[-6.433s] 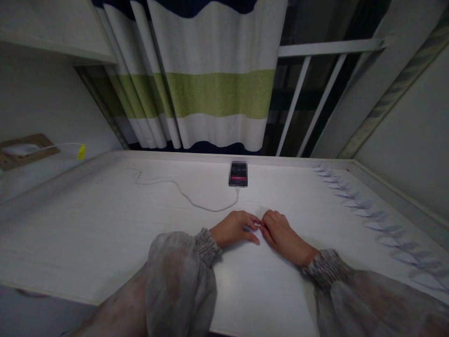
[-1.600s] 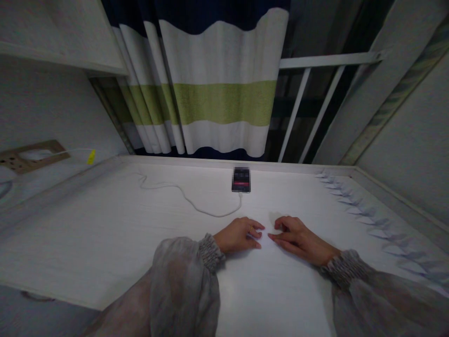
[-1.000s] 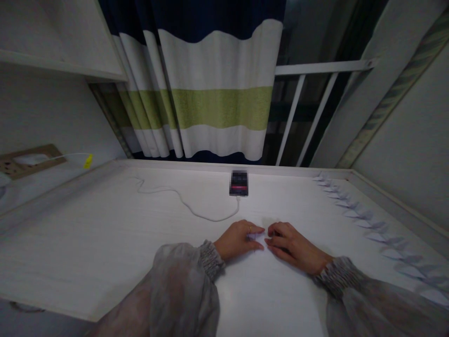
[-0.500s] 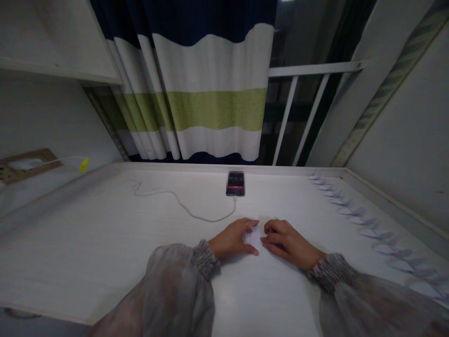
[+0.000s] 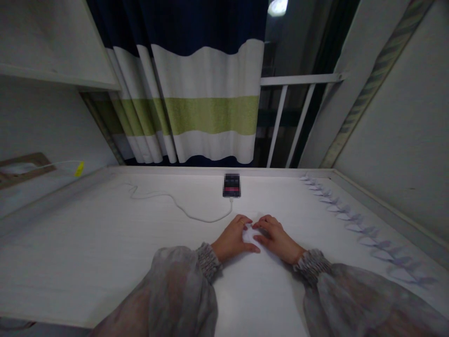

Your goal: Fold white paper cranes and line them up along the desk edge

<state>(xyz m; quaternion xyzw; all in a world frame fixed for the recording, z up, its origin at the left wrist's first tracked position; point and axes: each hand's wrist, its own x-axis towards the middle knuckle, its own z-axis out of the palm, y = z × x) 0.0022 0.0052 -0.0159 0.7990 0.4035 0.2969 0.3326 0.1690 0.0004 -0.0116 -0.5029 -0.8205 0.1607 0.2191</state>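
A small piece of folded white paper [image 5: 249, 234] lies on the white tabletop between my two hands. My left hand [image 5: 234, 238] curves around its left side, fingers at the far edge and thumb stretched along the near edge, steadying it. From the right, my right hand [image 5: 277, 238] bends its fingers over the paper's right side, with fingertips touching it. Part of the paper is hidden under the fingers, and its exact shape is hard to make out against the table.
A row of several folded white paper pieces [image 5: 358, 224] runs along the table's right side. A phone [image 5: 232, 186] with a white charging cable [image 5: 189, 215] lies at the back. Behind hangs a striped curtain [image 5: 210, 112]; at left is a wall socket panel [image 5: 42, 161].
My right hand has moved left onto the paper, closing the gap to my left hand. The camera view has shifted slightly.
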